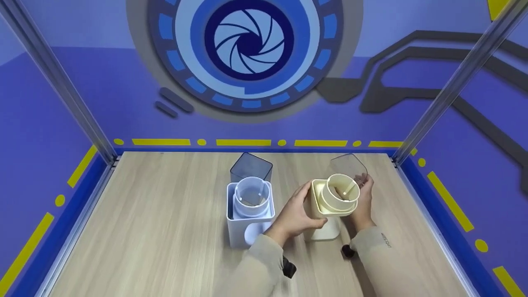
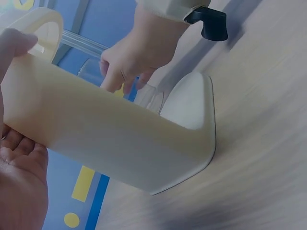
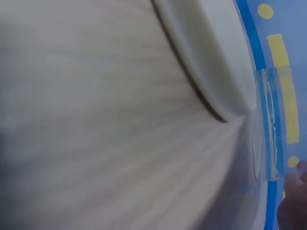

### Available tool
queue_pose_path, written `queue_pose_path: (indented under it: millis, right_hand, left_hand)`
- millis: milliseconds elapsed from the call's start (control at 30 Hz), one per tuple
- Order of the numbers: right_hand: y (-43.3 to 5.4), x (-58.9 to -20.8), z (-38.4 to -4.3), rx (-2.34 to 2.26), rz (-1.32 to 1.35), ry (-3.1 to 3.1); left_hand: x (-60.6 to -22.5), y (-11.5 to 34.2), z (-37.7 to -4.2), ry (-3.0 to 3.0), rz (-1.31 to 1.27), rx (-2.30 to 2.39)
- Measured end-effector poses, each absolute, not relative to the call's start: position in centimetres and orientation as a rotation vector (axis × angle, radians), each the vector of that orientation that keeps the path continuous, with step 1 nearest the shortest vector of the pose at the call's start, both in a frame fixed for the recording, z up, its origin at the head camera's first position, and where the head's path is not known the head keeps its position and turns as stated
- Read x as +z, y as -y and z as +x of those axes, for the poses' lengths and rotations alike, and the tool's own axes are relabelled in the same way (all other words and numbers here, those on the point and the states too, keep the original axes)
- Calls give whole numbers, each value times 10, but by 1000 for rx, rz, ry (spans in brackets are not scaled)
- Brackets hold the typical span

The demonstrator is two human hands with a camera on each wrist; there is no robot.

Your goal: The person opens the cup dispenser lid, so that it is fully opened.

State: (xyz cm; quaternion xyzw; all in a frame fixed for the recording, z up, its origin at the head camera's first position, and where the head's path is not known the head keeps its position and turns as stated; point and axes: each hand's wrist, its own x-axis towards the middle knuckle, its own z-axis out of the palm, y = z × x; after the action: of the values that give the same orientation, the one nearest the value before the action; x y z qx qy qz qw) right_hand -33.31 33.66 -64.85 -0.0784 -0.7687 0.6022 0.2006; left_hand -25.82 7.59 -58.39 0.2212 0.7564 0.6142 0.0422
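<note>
My left hand [image 1: 295,214] grips a cream plastic dispenser body [image 1: 317,202] from its left side. It has a squarish case, a round collar [image 1: 342,192] standing in its top, and a rounded foot [image 2: 187,105] at the base. In the left wrist view, the thumb lies near the collar and the fingers curl under the case. My right hand [image 1: 364,204] is beyond the dispenser's right side, partly hidden by it. Its fingers [image 3: 292,201] pinch the edge of a clear square cover [image 1: 350,165], just behind the cream body.
A pale blue dispenser [image 1: 249,231] of like shape stands left of the left hand, close to that forearm. Behind it is a smoky clear square cover [image 1: 251,165]. The wood-grain table [image 1: 165,231] is bounded by blue panels and metal posts [image 1: 447,84].
</note>
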Motion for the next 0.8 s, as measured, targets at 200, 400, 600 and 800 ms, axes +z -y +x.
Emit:
queue_pose_path:
  millis: [200,400,600,800]
  right_hand:
    - [-338,-649,-331,1611,-173,2174]
    - [-338,-645,-321,1589,-179,2217]
    - [-344,-631,-308,1616,-195,2232]
    - [-354,-610,-293,1597,-149,2217]
  left_hand:
    - [-585,-78,-254,-2344,652,1861]
    - [-585,-76,-234,-2395,669,1877]
    - [-566,-66,-207,-2421,723,1980]
    - [-538,-51,-179,-2342,857,2037]
